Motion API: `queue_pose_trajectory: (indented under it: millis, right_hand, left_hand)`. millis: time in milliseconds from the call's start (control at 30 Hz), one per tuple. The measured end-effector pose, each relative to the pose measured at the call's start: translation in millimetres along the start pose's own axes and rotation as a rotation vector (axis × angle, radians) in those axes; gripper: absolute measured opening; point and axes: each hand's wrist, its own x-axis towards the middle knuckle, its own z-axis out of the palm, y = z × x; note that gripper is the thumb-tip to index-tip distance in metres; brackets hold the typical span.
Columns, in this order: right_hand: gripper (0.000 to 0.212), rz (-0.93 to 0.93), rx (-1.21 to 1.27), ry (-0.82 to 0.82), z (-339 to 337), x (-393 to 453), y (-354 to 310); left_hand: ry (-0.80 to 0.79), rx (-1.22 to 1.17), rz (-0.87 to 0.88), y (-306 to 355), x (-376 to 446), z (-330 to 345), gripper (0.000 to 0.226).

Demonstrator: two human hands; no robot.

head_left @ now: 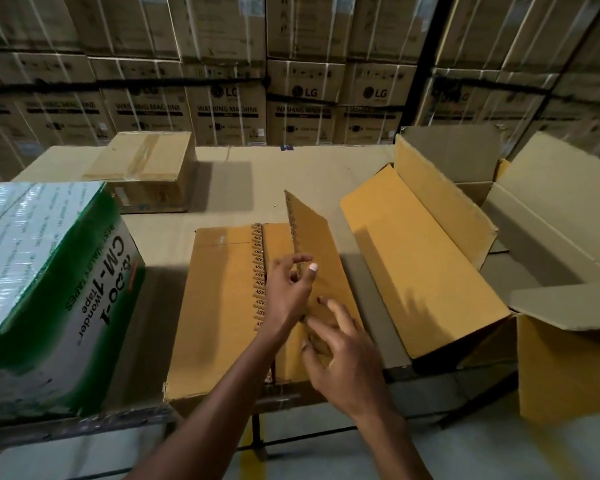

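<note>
A brown carton point(215, 306) lies in front of me on the cardboard-covered table, its left flap lying flat. Its right flap point(312, 233) stands tilted up along the middle seam, where printed tape shows in a row. My left hand point(288, 292) pinches the raised flap's edge between thumb and fingers. Just below it, my right hand point(343, 358) lies against the same flap with fingers spread and fairly straight.
A green and white tape carton point(49, 289) stands at the left. A sealed small box point(146, 168) sits behind it. A large open carton point(430, 251) with raised flaps fills the right side. Stacked washing machine boxes point(229, 109) wall the back.
</note>
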Motion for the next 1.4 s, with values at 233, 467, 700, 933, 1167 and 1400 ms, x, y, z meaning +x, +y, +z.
queue_pose_trajectory:
  millis: [233, 467, 700, 933, 1167, 1400]
  right_hand:
    - [0.036, 0.181, 0.249, 0.456, -56.2, -4.2, 40.3]
    - [0.045, 0.485, 0.13, 0.479, -65.0, -15.5, 99.5]
    - [0.054, 0.7, -0.233, 0.218, -31.9, -25.7, 116.6]
    - [0.046, 0.485, -0.251, 0.346, -6.8, -2.2, 65.7]
    - [0.027, 0.429, 0.56, -0.045, 28.1, 47.7, 0.3]
    - [0.042, 0.564, 0.752, -0.452, 61.7, 101.9, -26.7]
  left_hand:
    - [-0.3, -0.039, 0.13, 44.8, -17.5, 65.7, 0.054]
    - [-0.57, 0.424, 0.2, 5.6, -42.1, 112.4, 0.06]
    - [-0.645, 0.592, 0.189, -8.4, -52.8, 97.2, 0.047]
    - [-0.533, 0.511, 0.073, -21.6, -55.0, 45.0, 0.043]
    - [-0.307, 0.505, 0.024, -32.0, -72.5, -17.2, 0.042]
    - [-0.255, 0.67, 0.056, -25.9, -80.6, -55.0, 0.034]
